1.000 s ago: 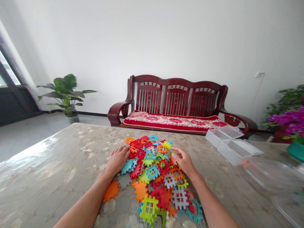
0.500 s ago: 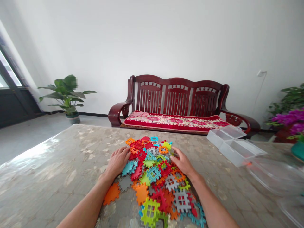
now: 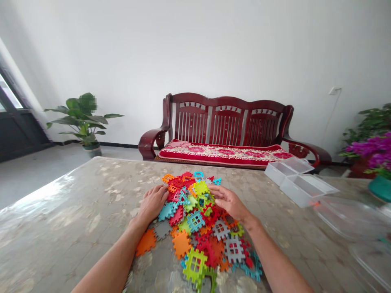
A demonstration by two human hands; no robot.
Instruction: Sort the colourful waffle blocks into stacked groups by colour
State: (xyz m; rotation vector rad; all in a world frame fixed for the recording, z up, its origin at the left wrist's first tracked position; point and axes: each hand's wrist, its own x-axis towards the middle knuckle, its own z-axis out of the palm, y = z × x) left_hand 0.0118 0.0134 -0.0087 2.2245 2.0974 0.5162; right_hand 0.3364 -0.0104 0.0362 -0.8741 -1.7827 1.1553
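At the near left, a solid orange square plastic tile with toothed edges point(image 3: 146, 242) lies flat on the grey-brown patterned bench point(image 3: 76, 219); being square, it has no clear long axis, and we see it turned slightly askew. Beyond it, our left hand point(image 3: 152, 202) rests palm down against the heap of red, orange, turquoise, lime and grey toothed plastic tiles point(image 3: 196, 221). Its fingers lie nearly straight, close together; we cannot tell what is under the palm. It seems placed to steady that side.

The heap sits between our forearms, probably for easy reach from both sides. Its long axis runs from the far side toward us, slanting rightward at the near end. At that end, a lime-green square plastic window tile point(image 3: 194, 265) sits a little rotated. Farther back, a lime-green toothed plastic tile point(image 3: 200, 188) lies beside the fingertips of our right hand point(image 3: 215, 195), which is loosely spread; we cannot tell whether they touch.

Well to the right, two translucent rectangular plastic boxes point(image 3: 293, 196) stand mouths up, presumably there to leave us working room.
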